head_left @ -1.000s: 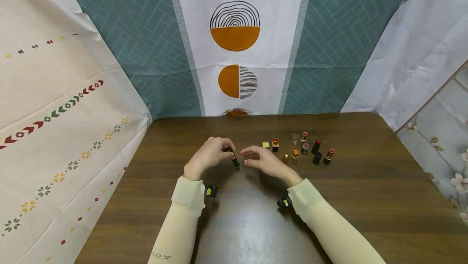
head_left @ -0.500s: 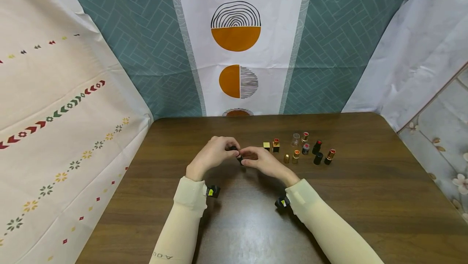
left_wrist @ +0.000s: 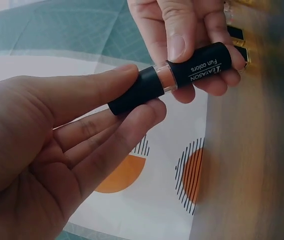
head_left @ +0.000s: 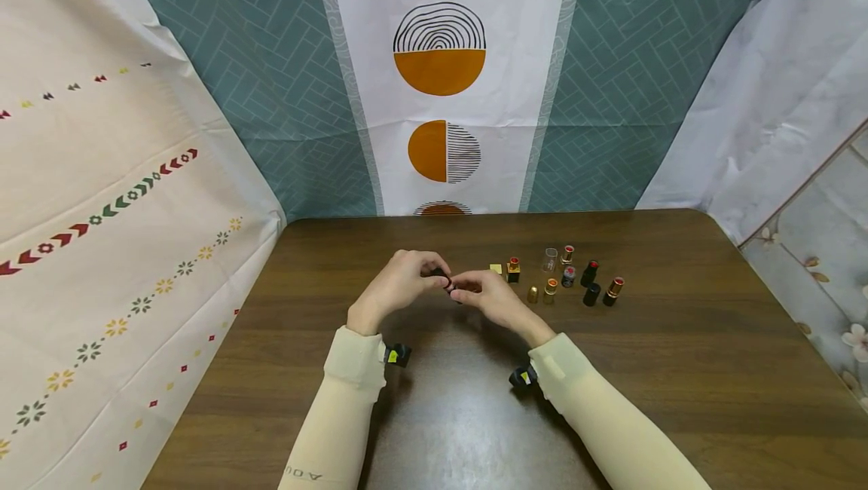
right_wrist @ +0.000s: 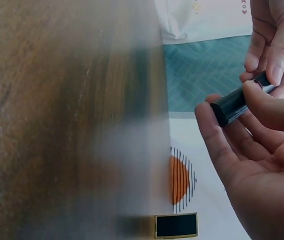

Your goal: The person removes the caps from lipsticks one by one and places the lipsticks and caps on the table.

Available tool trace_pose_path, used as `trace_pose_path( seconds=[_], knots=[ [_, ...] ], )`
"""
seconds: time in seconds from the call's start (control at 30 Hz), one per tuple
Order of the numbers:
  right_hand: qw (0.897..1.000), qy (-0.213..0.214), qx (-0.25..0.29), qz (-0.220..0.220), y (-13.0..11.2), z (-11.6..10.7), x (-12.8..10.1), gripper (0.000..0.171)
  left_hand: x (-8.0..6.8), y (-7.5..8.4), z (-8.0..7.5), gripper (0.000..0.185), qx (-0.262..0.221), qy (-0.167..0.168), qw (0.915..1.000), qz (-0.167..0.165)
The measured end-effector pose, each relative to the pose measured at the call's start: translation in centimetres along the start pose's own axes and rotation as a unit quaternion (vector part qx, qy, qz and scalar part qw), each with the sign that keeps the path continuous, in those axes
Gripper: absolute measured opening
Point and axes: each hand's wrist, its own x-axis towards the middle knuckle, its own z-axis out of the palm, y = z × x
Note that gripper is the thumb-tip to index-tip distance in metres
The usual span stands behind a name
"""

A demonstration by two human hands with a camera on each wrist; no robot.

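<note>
While both hands meet above the middle of the desk [head_left: 678,354], a little toward its far edge, they share one small black lipstick tube [left_wrist: 174,75]. The left hand [head_left: 400,286] pinches the tube's plain black end between thumb and curled fingers [left_wrist: 117,145]; the right hand [head_left: 491,298] pinches the other end, the part printed "Fun colors", between its thumb and fingertips [left_wrist: 179,37]. In the left wrist view a narrow clear or pale band shows between the two black parts, so they sit just slightly apart along the tube's length. The tube lies roughly level between the hands, off the desk surface. From the right wrist view the black tube end [right_wrist: 234,102] sticks out between the right thumb and the left fingers, with the right palm turned up below it.

Toward the far right part of the desk, just beyond the right hand, stands a loose cluster of small lipsticks and caps [head_left: 566,275]: a gold square piece [head_left: 497,269] nearest the hands, a gold-and-black square lipstick [head_left: 513,270] just beside it, a clear cap [head_left: 549,258], several round gold and black tubes with red tips, and two black caps at the right end. All stand upright, near one another. Both forearms wear cream sleeves [head_left: 353,369], each with a small black wrist camera [head_left: 396,355]. Patterned cloths hang behind and beside the desk.
</note>
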Motion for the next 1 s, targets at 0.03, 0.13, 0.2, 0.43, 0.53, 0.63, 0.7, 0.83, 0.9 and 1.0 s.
trace_pose_path(
  seconds=[0.03, 0.13, 0.2, 0.43, 0.53, 0.63, 0.7, 0.83, 0.9, 1.0],
  knots=[
    [1.0, 0.002, 0.001, 0.001, 0.0, -0.1, 0.0, 0.028, 0.0, 0.1, 0.0, 0.01, -0.002, 0.0, 1.0, 0.003],
    [1.0, 0.01, 0.008, 0.004, -0.2, -0.2, -0.1, 0.026, 0.2, 0.2, 0.0, 0.009, -0.001, 0.004, 0.9999, 0.012],
    [1.0, 0.016, 0.011, 0.003, -0.4, -0.4, -0.2, 0.024, 0.4, 0.4, 0.1, 0.009, 0.001, 0.005, 0.9998, 0.021],
    [0.999, 0.038, -0.003, -0.01, -1.0, -0.9, -0.5, 0.023, 0.6, 0.8, 0.6, 0.011, -0.002, 0.018, 0.9993, 0.034],
    [0.999, 0.049, -0.002, -0.015, -1.1, -1.2, -0.6, 0.022, 0.6, 0.8, 0.5, 0.012, -0.01, 0.026, 0.9988, 0.04],
    [0.998, 0.061, 0.012, -0.02, -1.1, -1.6, -0.6, 0.022, 0.6, 0.9, 0.5, 0.012, -0.017, 0.034, 0.998, 0.051],
    [0.997, 0.07, 0.022, -0.025, -1.1, -1.9, -0.7, 0.021, 0.6, 0.9, 0.4, 0.013, -0.026, 0.038, 0.9973, 0.057],
    [0.996, 0.083, 0.031, -0.031, -1.3, -2.2, -0.9, 0.021, 0.6, 1.2, 0.4, 0.014, -0.048, 0.04, 0.9958, 0.067],
    [0.995, 0.087, 0.031, -0.032, -1.3, -2.3, -1.0, 0.02, 0.6, 1.3, 0.3, 0.015, -0.053, 0.039, 0.9953, 0.07],
    [0.995, 0.09, 0.032, -0.033, -1.5, -2.4, -1.1, 0.019, 0.6, 1.5, 0.3, 0.015, -0.056, 0.041, 0.9947, 0.076]
  ],
)
